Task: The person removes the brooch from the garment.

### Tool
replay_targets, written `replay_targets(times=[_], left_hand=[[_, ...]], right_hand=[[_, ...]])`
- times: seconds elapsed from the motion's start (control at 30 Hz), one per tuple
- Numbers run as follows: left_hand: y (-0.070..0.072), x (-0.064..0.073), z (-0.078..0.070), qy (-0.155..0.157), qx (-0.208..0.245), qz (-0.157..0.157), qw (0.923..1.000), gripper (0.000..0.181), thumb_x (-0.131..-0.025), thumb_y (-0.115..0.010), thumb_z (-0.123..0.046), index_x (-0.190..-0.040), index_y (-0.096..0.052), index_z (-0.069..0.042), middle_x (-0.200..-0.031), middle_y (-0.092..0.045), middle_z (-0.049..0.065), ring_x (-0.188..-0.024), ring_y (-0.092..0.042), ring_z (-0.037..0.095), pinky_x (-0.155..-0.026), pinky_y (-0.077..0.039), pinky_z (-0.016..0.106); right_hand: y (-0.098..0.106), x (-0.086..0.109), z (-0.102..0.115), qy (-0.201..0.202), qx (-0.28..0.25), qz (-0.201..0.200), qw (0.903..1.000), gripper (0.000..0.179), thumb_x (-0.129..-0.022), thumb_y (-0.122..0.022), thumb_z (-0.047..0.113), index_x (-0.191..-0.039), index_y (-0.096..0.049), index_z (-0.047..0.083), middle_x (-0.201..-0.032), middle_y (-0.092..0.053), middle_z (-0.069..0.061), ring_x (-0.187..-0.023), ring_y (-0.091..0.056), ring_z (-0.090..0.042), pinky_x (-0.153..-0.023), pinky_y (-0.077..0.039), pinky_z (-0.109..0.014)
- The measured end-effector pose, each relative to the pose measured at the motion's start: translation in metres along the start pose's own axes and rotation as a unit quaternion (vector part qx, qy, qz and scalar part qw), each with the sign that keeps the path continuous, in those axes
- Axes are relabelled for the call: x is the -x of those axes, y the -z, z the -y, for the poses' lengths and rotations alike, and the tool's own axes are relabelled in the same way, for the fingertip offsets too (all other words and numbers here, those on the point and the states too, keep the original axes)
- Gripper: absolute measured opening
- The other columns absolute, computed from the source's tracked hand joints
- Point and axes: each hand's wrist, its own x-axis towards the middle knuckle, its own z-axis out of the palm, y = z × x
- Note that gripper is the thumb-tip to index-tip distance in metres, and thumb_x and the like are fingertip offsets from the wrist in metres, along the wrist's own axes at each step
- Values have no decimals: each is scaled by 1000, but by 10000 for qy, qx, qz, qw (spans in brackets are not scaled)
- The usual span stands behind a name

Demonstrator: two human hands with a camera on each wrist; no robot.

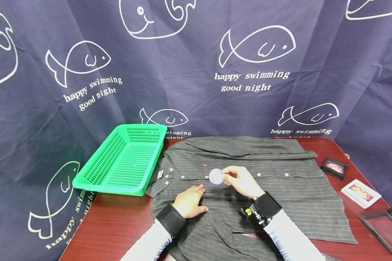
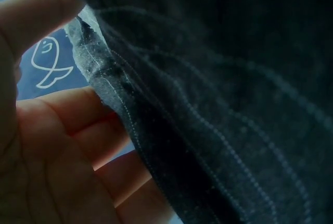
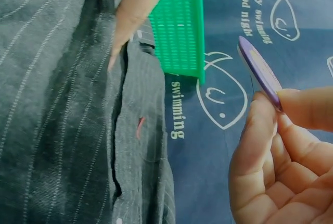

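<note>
A dark grey pinstriped shirt (image 1: 300, 195) lies buttoned side up across the table, its collar toward the basket. My right hand (image 1: 240, 179) pinches a round, thin purple disc (image 1: 216, 176) between thumb and fingers, above the button line. Seen edge-on in the right wrist view, the disc (image 3: 260, 73) has a purple rim and a paler face. My left hand (image 1: 188, 203) rests on the shirt, thumb apart from the extended fingers. In the left wrist view, striped cloth (image 2: 208, 104) hides part of those fingers. A small red mark (image 3: 140, 127) shows near the shirt's chest.
A green plastic basket (image 1: 156, 159) stands at the left, beside the collar. Along the right side of the reddish table (image 1: 117, 221) are a black box with a picture label (image 1: 334, 168), a white-framed picture (image 1: 361, 193) and a dark frame (image 1: 383, 230). A blue fish-print curtain (image 1: 196, 83) hangs behind.
</note>
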Motion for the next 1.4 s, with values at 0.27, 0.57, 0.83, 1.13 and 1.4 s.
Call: replay_targets(times=[0.27,0.57,0.83,1.13,1.4], left_hand=[[0,0,-2,46,-5,40,10000,67,-81,-73,-46,-134,-59,-8,-144,-55,5,-132,-53,26,-105,-46,39],[2,1,-4,76,38,49,10000,67,-80,-73,-46,-134,-59,-9,-144,-55,5,-132,-53,26,-104,-47,40],[3,2,-3,-10,116,37,9999,65,-82,-71,-45,-134,-59,-7,-144,-55,6,-132,-53,27,-106,-46,38],[1,-2,2,-229,611,-420,9970,55,-87,-67,-42,-129,-62,-6,-135,-62,10,-125,-58,25,-102,-48,40],[6,-6,4,-363,1478,-1055,9827,49,-92,-61,-41,-127,-63,-6,-124,-68,9,-116,-64,24,-96,-51,40]], right_hand=[[8,0,2,142,-74,-268,9995,20,-92,-64,3,-106,-66,-10,-95,-71,-23,-73,-65,-2,-69,-55,-18],[16,0,-6,208,-173,-514,9983,19,-93,-62,3,-105,-66,-11,-87,-70,-16,-72,-63,-2,-67,-55,-18],[18,3,-7,121,-452,-653,9968,21,-93,-62,3,-106,-64,-14,-85,-69,-15,-71,-61,0,-67,-54,-18],[20,3,-5,46,-625,-739,9953,22,-92,-63,2,-106,-64,-15,-83,-70,-6,-71,-63,-1,-68,-55,-18],[23,5,0,95,-523,-871,9948,21,-92,-64,4,-105,-66,-12,-83,-70,-11,-70,-63,-2,-68,-56,-22]])
